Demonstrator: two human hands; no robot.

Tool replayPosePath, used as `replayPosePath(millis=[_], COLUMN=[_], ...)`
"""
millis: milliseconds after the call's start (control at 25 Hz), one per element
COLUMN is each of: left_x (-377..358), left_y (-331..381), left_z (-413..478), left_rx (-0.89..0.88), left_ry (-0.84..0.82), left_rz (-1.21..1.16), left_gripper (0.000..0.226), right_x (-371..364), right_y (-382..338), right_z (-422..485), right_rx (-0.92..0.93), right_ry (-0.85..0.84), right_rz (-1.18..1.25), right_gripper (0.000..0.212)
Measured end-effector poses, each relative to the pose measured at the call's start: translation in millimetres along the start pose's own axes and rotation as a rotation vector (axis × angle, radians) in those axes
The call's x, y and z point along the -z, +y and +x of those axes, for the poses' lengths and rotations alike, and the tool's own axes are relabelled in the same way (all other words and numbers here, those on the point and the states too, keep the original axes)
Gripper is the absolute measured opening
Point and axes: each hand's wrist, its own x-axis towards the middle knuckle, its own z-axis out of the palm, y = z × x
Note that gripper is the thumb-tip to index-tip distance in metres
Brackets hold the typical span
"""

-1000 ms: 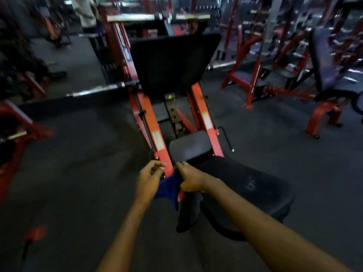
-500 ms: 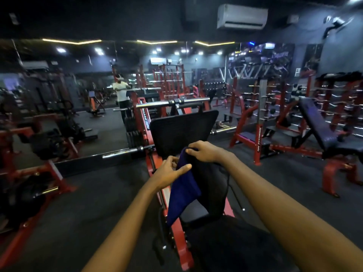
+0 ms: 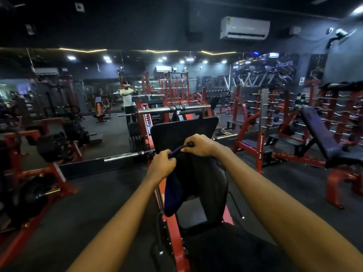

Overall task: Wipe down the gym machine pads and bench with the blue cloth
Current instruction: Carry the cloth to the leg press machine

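Before seat pad: blue cloth hangs below left hand, right hand; both grip it.

Both arms are bare and extended forward from the lower edge of the view, converging toward the centre. Left hand: back of hand upward, fingers curled tight, gripping the top edge of the blue cloth. Right hand: higher and further out, back upward, fingers curled over the same edge. The hands are close together but apart, with a short span of cloth edge between them. Wrists roughly in line with the forearms.
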Motion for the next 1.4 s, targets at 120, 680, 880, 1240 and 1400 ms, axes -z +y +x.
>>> replayPosePath(millis=[120, 680, 880, 1240, 1400], left_x=[6.4, 46.0, 41.4, 25.4, 34.2], left_y=[-8.4, -22.5, -9.8, 31.7, 40.3], left_z=[1.5, 33.1, 37.5, 30.1, 26.6], left_rx=[0.018, -0.071, 0.088, 0.121, -0.006], left_ry=[-0.021, -0.119, -0.104, -0.181, -0.446], left_rz=[0.135, 0.213, 0.051, -0.508, -0.46], left_gripper=[0.026, 0.029, 0.027, 0.029, 0.056], right_x=[3.6, -1.8, 0.0, 1.3, -0.9], right_y=[12.4, 64.5, 53.8, 1.8, -15.3], right_z=[-8.4, -26.2, -23.9, -14.5, -7.1], right_rx=[-0.035, -0.344, -0.438, -0.439, -0.422], right_ry=[-0.037, -0.106, -0.058, -0.091, -0.046], right_rz=[-0.039, -0.031, 0.299, 0.998, 1.184], right_gripper=[0.019, 0.043, 0.036, 0.02, 0.03])
